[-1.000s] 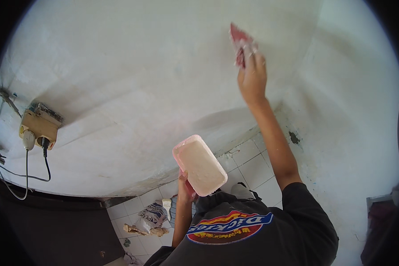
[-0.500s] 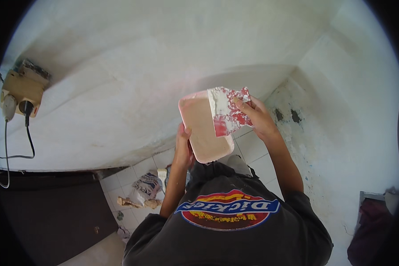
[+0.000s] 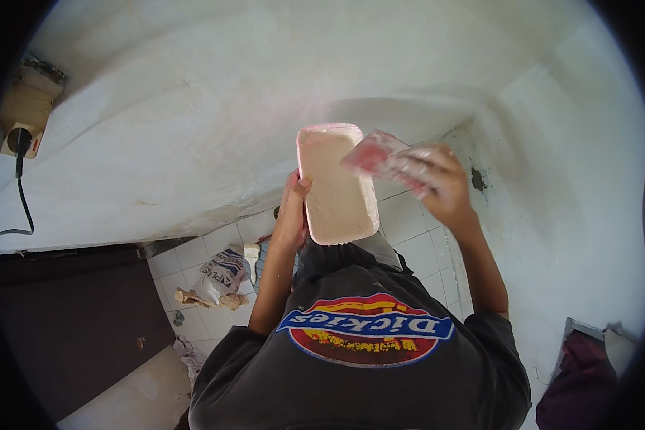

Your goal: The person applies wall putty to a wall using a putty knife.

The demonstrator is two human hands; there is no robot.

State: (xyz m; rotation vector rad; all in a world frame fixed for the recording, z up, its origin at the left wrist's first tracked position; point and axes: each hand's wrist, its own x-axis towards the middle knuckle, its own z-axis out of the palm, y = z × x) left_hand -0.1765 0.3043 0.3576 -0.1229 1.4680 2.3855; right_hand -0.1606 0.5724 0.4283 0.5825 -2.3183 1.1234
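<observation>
Scraper (image 3: pixel 375 152): flat and red, with white smears on it; it looks blurry, so its edges are hard to see.
Scraper's place: up in the air at the right side of the tub (image 3: pixel 373 211), with one corner in front of the tub's edge; I cannot tell if they touch.
Right hand (image 3: pixel 443 185): the grip is closed around the back end of the scraper, and the fingers are blurry and have white stuff on them.
Tub: long, with round corners and pink and white sides; the rim is messy, and the tub is held up in front of the wall (image 3: pixel 222 93).
Inside the tub: pale, creamy paste (image 3: pixel 331 172), mostly flat, with thicker bits stuck along the right side.
Left hand (image 3: pixel 294 208): the grip is closed on the left side of the tub, with the thumb over the rim; the other fingers are mostly hidden.
Bag (image 3: pixel 224 272): crumpled plastic, white and dark, sitting on the tile floor (image 3: pixel 417 247); I cannot tell what is in it.
By the bag: torn brown paper (image 3: pixel 229 301) in front, and a pale brush (image 3: pixel 251 258) to the right.
</observation>
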